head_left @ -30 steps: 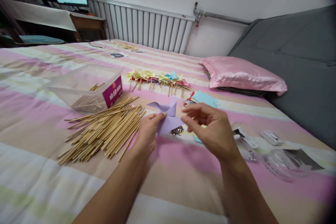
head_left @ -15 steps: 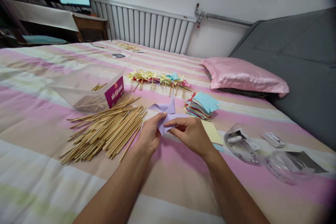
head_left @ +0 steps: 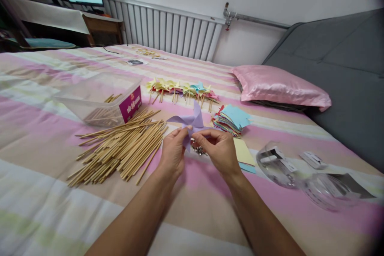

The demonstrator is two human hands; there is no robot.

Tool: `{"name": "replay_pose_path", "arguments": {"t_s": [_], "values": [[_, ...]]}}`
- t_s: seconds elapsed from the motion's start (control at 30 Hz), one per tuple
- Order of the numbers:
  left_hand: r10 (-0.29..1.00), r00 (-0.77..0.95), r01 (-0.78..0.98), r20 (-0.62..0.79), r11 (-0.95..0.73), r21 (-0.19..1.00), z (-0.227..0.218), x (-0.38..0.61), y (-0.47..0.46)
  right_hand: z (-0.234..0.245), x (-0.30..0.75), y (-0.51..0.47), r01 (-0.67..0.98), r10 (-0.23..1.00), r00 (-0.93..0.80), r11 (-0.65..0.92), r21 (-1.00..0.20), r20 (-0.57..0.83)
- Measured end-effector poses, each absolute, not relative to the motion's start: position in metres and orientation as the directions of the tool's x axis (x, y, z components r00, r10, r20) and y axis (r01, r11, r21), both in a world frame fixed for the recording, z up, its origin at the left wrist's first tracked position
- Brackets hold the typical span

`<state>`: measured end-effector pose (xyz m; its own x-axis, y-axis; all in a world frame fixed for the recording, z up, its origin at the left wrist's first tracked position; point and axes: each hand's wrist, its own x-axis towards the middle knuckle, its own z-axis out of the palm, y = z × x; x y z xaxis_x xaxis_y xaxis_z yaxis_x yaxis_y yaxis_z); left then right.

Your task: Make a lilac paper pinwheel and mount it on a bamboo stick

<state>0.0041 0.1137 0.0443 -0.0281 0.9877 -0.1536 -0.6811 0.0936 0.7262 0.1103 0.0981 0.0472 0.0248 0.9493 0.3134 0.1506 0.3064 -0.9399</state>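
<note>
Up a bit went the purple paper pinwheel [head_left: 196, 120], left hand [head_left: 172, 150] and right hand [head_left: 221, 148] fingers pinching it, right of wooden sticks [head_left: 129, 150].

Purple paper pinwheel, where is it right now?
In the head view, the purple paper pinwheel is near the centre, held between the left hand and right hand, to the right of the loose wooden sticks.
</note>
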Motion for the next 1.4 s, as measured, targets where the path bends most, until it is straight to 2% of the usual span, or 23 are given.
{"name": "replay_pose_path", "arguments": {"t_s": [0.3, 0.63, 0.83, 1.0, 1.4], "values": [[0.986, -0.057, -0.667, -0.156, 0.079, 0.741, 0.049, 0.007, 0.111, 0.042, 0.112, 0.101, 0.283, 0.889, 0.216, 0.338, -0.898, 0.403], [0.989, -0.111, -0.595, -0.093, 0.009, 0.804, 0.042, 0.008, 0.113, 0.039, 0.111, 0.103, 0.305, 0.888, 0.287, 0.271, -0.913, 0.359], [0.986, -0.166, -0.459, 0.022, -0.096, 0.883, 0.042, 0.008, 0.111, 0.039, 0.113, 0.103, 0.285, 0.904, 0.269, 0.255, -0.924, 0.332], [0.979, -0.195, -0.368, 0.062, -0.132, 0.920, 0.042, 0.006, 0.112, 0.040, 0.116, 0.104, 0.280, 0.929, 0.240, 0.212, -0.936, 0.282], [0.980, -0.182, -0.344, 0.075, -0.135, 0.929, 0.043, 0.005, 0.111, 0.045, 0.121, 0.107, 0.318, 0.921, 0.196, 0.265, -0.910, 0.337]]}}
